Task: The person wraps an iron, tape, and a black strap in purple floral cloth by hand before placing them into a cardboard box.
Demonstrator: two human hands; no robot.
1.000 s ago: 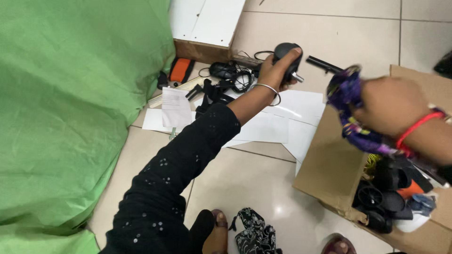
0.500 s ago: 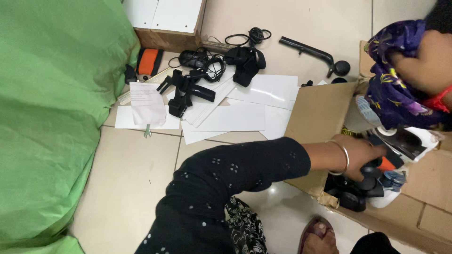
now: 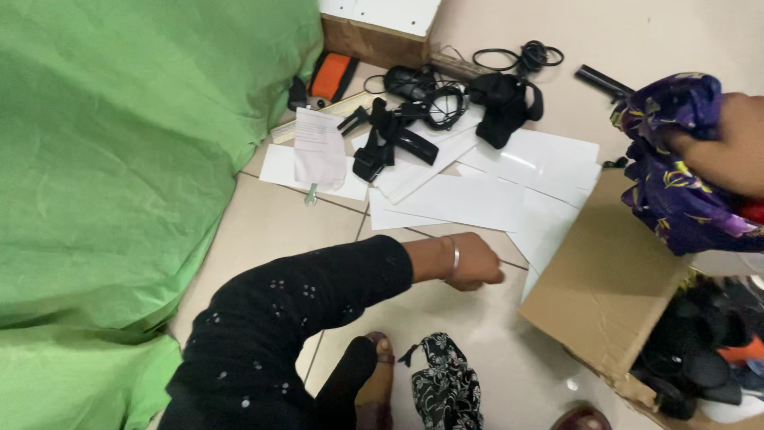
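Here a green cloth point(image 3: 119, 159) fills the left side of the floor, from the far edge to the near one. Just beside its right hem, toward the far edge, lie an orange-and-black pouch point(image 3: 333, 76), a folded paper point(image 3: 318, 147) and a small wrench point(image 3: 310, 194). Right of these, white sheets point(image 3: 469, 199) are spread over the tiles point(image 3: 263, 231), with a black bracket point(image 3: 386, 147), a coiled cable point(image 3: 517, 57) and a black strap piece point(image 3: 503, 107) on or just beyond them.

The left hand point(image 3: 473, 263), in a black dotted sleeve with a metal bangle point(image 3: 454, 256) at the wrist, hangs over the tiles at mid-floor, near the sheets' near edge. Its fingers are curled inward and it grips nothing that can be seen.

A patterned black-and-white cloth point(image 3: 442, 386) lies at the near edge, beside a sandalled foot point(image 3: 374, 382).

Further right stands an open cardboard box point(image 3: 605, 279) near the right edge, with black parts point(image 3: 700, 358) inside it. Above the box, the right hand point(image 3: 728, 155) is closed around a bunched purple cloth point(image 3: 668, 175), which hangs over the box's far flap.
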